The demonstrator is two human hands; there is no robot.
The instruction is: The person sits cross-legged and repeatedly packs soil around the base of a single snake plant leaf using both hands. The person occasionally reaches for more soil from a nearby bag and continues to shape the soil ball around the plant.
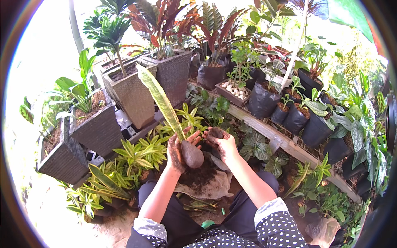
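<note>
My left hand (pixel 176 153), smeared with dark soil, holds a snake plant leaf (pixel 161 100) whose base sits in a rounded ball of soil (pixel 192 155). The leaf points up and away to the left, yellow-green with mottling. To the right, my right hand (pixel 224 145) is muddy too, its fingers curled around a small dark lump of soil (pixel 216 133). A gap separates the two hands. Beneath them, a heap of loose dark soil (pixel 198 177) lies on a pale crumpled sack (pixel 214 188) between my knees.
Tall textured planters (pixel 130 99) stand at the left and back. Black poly bags (pixel 263 100) with plants line a raised ledge (pixel 266 130) on the right. Leafy yellow-green plants (pixel 142 153) grow close by my left arm. Cut leaves (pixel 198 204) lie on the ground below the sack.
</note>
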